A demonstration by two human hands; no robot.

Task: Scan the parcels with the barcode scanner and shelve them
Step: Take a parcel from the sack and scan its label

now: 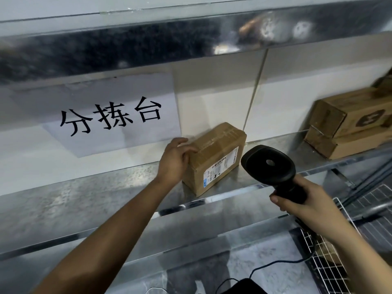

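1. My left hand (175,159) sits at the centre of the frame, fingers curled over the top left corner of the parcel (214,159), gripping it at that end. My right hand (305,203), lower right of centre, is wrapped round the handle of the barcode scanner (269,164).

2. The parcel rests on the metal shelf (84,194), just right of centre, below the right edge of the paper sign (110,117).

3. What I'd worry about: the near bottom corner of the parcel lies close to the shelf's front lip, so a careless pull from my left hand could tip it off the edge.

4. A second worry, as I judge it: the scanner head is very near the shipping label (220,164) and at a slant, so the read may fail or catch the wrong code.

5. The parcel's long axis runs from lower left to upper right in the frame, toward the back wall. Its labelled side faces the lower right, toward the scanner.

6. Other stacked boxes (347,124) sit well apart at the right edge.
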